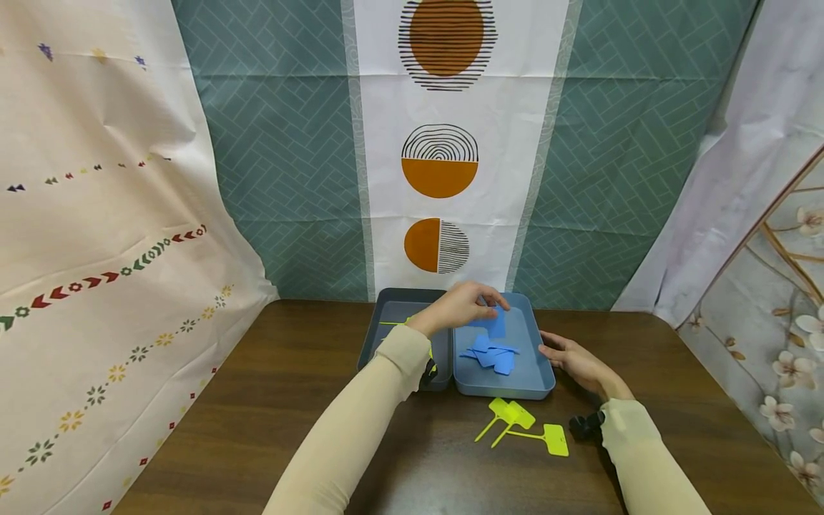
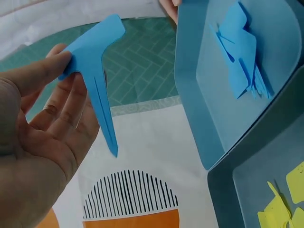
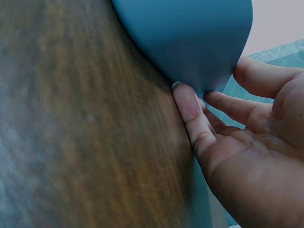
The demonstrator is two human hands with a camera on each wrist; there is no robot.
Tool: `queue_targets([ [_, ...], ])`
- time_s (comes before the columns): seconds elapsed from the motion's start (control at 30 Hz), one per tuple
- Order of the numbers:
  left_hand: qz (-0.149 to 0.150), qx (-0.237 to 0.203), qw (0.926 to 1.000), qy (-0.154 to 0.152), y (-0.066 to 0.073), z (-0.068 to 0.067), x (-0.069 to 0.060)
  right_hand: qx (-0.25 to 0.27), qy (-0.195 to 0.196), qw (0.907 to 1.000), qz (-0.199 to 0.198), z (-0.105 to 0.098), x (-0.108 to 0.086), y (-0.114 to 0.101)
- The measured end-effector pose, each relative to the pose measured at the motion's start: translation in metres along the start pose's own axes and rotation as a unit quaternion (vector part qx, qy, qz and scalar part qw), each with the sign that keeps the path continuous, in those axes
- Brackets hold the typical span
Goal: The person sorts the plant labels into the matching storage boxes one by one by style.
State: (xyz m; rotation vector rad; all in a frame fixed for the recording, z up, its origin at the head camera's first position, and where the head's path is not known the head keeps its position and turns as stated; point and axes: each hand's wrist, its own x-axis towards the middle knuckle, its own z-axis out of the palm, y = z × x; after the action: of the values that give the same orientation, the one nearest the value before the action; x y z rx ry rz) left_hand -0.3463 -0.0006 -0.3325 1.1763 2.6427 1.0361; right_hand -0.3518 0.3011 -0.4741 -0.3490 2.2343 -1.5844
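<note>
My left hand (image 1: pixel 460 307) is over the right tray, pinching a blue T-shaped plant label (image 2: pixel 97 61) between thumb and fingers. In the left wrist view the label's pointed stem hangs free. A loose pile of blue plant labels (image 1: pixel 492 355) lies below it in the blue-grey tray (image 1: pixel 537 372). At that tray's right side is my right hand (image 1: pixel 582 365), its fingertips touching the outer wall. The right wrist view has those fingers and the thumb against the tray's corner, near the tabletop.
A darker grey tray (image 1: pixel 367 350) stands against the left side of the blue-grey one, with yellow plant labels (image 2: pixel 278 211) in it. Three yellow plant labels (image 1: pixel 555 440) lie on the brown wooden table (image 1: pixel 290 372) in front. A patterned curtain (image 1: pixel 290 143) hangs behind.
</note>
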Motion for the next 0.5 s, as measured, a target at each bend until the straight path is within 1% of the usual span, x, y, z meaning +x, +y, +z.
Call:
queue_targets([
  [0.1,-0.009,0.004,1.0000,0.002,0.000,0.001,0.008,0.000,0.001,1.0000,0.000,-0.002,-0.001,0.000],
  [0.37,-0.047,-0.001,0.9985,0.030,-0.003,0.009,0.029,0.000,-0.001,1.0000,-0.002,-0.004,-0.001,0.000],
  [0.5,-0.052,-0.003,0.9980,0.035,-0.006,0.013,0.037,0.009,-0.001,1.0000,-0.002,-0.001,0.000,0.000],
])
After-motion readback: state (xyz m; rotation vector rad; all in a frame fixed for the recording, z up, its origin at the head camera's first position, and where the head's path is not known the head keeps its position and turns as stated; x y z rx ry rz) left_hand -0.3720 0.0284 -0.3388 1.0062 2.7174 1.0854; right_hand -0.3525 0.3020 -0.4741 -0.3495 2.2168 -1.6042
